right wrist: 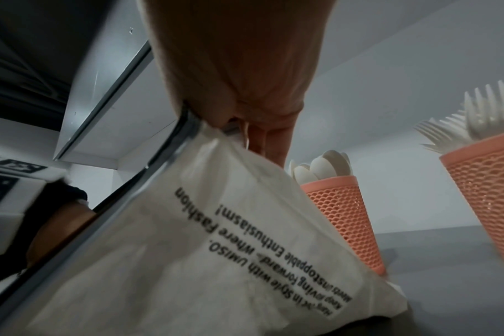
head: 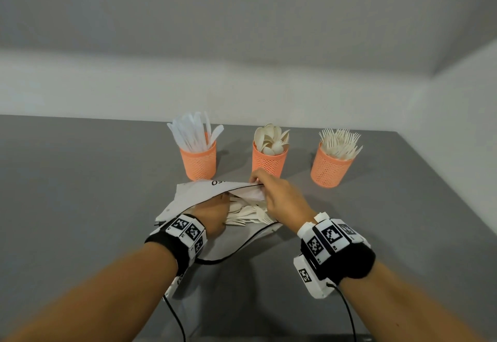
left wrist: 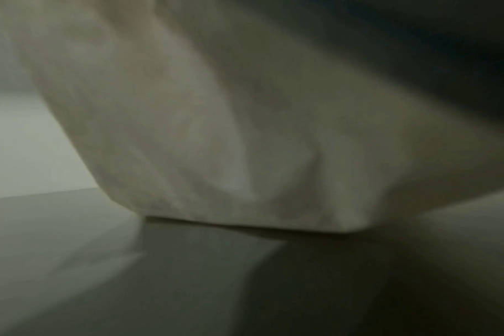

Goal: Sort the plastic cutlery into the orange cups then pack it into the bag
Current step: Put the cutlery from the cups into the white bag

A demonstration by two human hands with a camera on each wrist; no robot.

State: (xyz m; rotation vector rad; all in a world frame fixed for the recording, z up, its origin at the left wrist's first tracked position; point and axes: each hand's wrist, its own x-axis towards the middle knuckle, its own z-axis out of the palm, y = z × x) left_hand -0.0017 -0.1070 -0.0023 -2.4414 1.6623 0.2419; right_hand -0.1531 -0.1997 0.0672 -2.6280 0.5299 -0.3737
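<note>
A white fabric bag (head: 200,193) with black print lies on the grey table (head: 80,180), mouth toward me. My right hand (head: 257,181) pinches the bag's upper edge and holds the mouth up; in the right wrist view the right hand (right wrist: 230,118) grips the bag (right wrist: 216,250) at that edge. My left hand (head: 215,211) reaches into the opening, its fingers hidden by the fabric. Cream cutlery (head: 250,213) lies inside the bag. Behind stand three orange mesh cups: knives (head: 198,160), spoons (head: 269,162), forks (head: 330,168). The left wrist view shows only dim bag fabric (left wrist: 216,136).
The spoon cup (right wrist: 341,216) and fork cup (right wrist: 486,195) stand just past the bag. A white wall (head: 242,91) runs close behind the cups. The table's right edge (head: 443,188) slants toward me. A black bag cord (head: 236,247) trails near my left wrist.
</note>
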